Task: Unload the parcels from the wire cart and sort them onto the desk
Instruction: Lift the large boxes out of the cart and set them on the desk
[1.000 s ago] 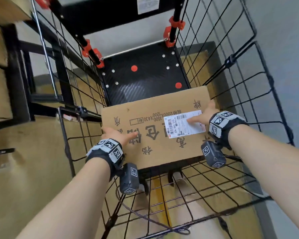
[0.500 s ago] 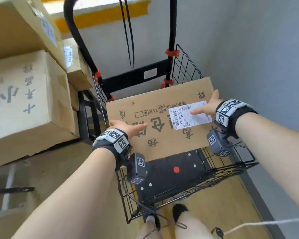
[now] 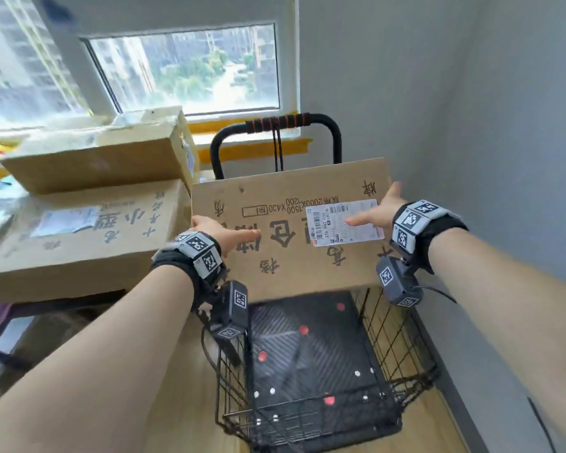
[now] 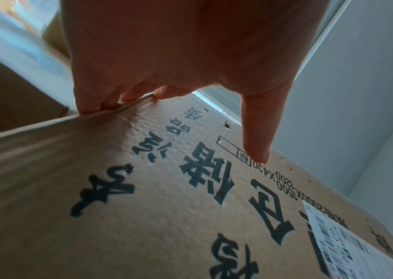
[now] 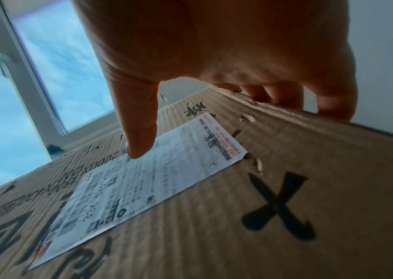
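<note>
A: Risk: the flat brown cardboard parcel with white shipping label [image 3: 291, 230] is held clear above the black wire cart [image 3: 311, 364]. It looks floppy and could buckle, or clip the stacked cardboard boxes [image 3: 89, 204] just left.

B: Left hand [image 3: 224, 235] and right hand [image 3: 381, 212] each clamp a side edge, thumbs on top, fingers curled underneath, forearms extended.

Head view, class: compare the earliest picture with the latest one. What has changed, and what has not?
The parcel rose from the wire cart floor to above its rim. Unchanged: left hand and right hand grip its opposite edges, right thumb on the shipping label.
</note>
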A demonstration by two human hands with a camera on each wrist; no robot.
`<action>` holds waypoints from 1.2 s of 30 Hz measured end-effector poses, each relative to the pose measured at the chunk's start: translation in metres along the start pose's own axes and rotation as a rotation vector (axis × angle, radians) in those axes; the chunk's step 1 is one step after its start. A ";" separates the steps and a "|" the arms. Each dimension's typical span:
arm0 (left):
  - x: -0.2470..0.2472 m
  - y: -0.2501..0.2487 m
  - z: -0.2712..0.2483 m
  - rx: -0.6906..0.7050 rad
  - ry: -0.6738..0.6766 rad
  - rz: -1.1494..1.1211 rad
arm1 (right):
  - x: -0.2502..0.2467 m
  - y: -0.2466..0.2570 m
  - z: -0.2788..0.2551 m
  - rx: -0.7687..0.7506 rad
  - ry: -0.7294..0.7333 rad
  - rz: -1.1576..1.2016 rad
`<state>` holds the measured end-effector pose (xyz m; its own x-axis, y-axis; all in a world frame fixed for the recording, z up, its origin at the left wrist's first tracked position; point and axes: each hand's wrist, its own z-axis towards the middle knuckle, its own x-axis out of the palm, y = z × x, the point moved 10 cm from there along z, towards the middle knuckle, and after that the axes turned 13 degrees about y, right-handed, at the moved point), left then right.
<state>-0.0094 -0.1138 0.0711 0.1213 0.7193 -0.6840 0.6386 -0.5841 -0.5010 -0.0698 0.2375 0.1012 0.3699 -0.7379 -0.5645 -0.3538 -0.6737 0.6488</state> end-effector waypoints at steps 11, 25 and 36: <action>-0.111 0.026 -0.096 -0.016 -0.292 -0.038 | 0.008 0.101 -0.049 -0.249 0.004 -0.065; -0.225 0.159 -0.081 -0.021 -0.385 -0.132 | 0.142 0.229 -0.065 -0.340 -0.031 -0.317; -0.339 0.250 -0.013 0.084 -0.329 -0.123 | 0.265 0.313 -0.055 -0.269 -0.045 -0.213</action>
<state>0.1192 -0.4986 0.1852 -0.2125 0.6345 -0.7431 0.5665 -0.5396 -0.6228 -0.0349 -0.1667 0.1828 0.3705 -0.5868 -0.7200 -0.0312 -0.7826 0.6218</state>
